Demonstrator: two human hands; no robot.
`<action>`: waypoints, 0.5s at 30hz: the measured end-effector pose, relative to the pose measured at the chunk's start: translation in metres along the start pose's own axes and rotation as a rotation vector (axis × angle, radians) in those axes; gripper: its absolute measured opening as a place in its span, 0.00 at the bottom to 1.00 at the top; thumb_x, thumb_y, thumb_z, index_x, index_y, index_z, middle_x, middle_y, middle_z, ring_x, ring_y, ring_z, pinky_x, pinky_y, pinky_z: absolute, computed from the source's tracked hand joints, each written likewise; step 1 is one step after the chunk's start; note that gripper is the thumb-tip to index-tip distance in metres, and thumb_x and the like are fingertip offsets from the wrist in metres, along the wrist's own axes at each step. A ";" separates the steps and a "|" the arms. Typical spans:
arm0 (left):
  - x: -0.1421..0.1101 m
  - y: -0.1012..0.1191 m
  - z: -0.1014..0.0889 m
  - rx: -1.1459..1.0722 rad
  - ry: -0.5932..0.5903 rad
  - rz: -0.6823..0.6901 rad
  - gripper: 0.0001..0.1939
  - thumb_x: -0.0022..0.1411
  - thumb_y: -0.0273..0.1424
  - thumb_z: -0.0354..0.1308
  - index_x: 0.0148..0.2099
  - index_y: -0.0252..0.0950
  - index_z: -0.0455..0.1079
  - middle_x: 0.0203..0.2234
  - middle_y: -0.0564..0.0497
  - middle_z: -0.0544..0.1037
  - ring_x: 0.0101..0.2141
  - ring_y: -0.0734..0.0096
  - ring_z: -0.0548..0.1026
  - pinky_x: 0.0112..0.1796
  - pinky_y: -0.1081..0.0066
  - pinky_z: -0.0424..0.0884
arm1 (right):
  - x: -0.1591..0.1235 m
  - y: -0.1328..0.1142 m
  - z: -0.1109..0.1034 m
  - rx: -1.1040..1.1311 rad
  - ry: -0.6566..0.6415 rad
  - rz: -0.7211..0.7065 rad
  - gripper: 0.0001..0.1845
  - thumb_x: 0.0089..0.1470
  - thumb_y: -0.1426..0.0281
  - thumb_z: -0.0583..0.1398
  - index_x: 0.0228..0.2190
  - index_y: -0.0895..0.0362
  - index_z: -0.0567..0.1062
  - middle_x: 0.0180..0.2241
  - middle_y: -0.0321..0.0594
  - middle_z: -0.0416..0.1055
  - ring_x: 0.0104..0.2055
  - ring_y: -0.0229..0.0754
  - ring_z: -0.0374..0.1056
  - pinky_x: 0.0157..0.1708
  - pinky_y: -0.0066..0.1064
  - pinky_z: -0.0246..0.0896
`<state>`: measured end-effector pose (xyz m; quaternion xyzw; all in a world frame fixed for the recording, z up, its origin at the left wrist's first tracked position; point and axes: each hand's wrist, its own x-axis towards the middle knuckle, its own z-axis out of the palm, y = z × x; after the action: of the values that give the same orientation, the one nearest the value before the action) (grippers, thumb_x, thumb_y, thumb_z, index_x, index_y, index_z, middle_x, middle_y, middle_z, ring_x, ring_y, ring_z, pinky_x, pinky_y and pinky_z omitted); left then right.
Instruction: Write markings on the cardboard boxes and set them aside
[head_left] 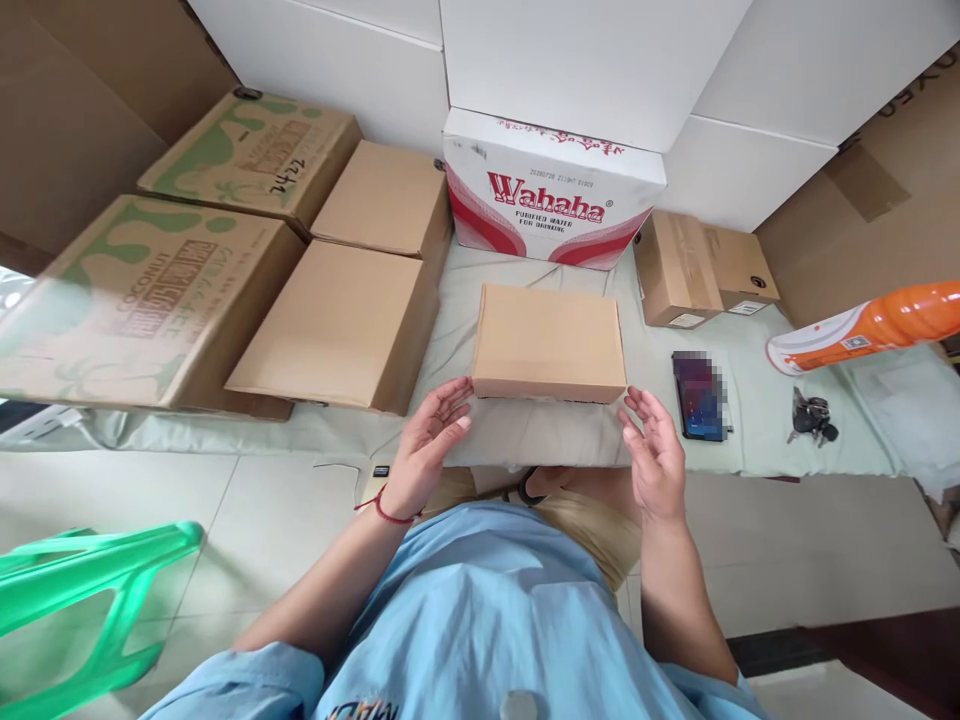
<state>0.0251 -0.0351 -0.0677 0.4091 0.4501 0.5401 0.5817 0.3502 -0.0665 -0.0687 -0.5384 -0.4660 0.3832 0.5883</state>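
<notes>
In the head view, the lower middle of the frame is filled by a blue shirt, and from its sleeves two bare forearms are extended upward toward the centre. The left forearm is slanted up and to the right, and its wrist is ringed by a red bracelet. The left hand is held palm inward, its fingers loosely spread and slightly curved, the fingertips brought up to the lower left corner of a small cardboard box. The right forearm is raised more steeply, leaned a little to the left, and the right hand is held as a near mirror, fingers parted beside the box's lower right corner. Whether the box is touched by either hand cannot be told.

The box is laid flat at the centre of the frame, on a tabletop covered in pale green cloth. Above it, a white and red Wahaha carton is stood against the wall. To the right of the right hand, a phone and a bunch of keys are laid out.
</notes>
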 end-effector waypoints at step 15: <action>0.023 -0.008 -0.003 -0.214 0.131 -0.053 0.25 0.59 0.37 0.74 0.58 0.50 0.78 0.59 0.50 0.78 0.54 0.66 0.77 0.59 0.62 0.77 | -0.008 -0.042 0.059 -0.431 -0.267 -0.493 0.43 0.69 0.71 0.63 0.77 0.34 0.57 0.79 0.34 0.55 0.80 0.55 0.56 0.77 0.61 0.58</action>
<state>0.0245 -0.0129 -0.0781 0.2967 0.4376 0.5948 0.6055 0.2890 -0.0626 -0.0293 -0.4666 -0.7248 0.1896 0.4701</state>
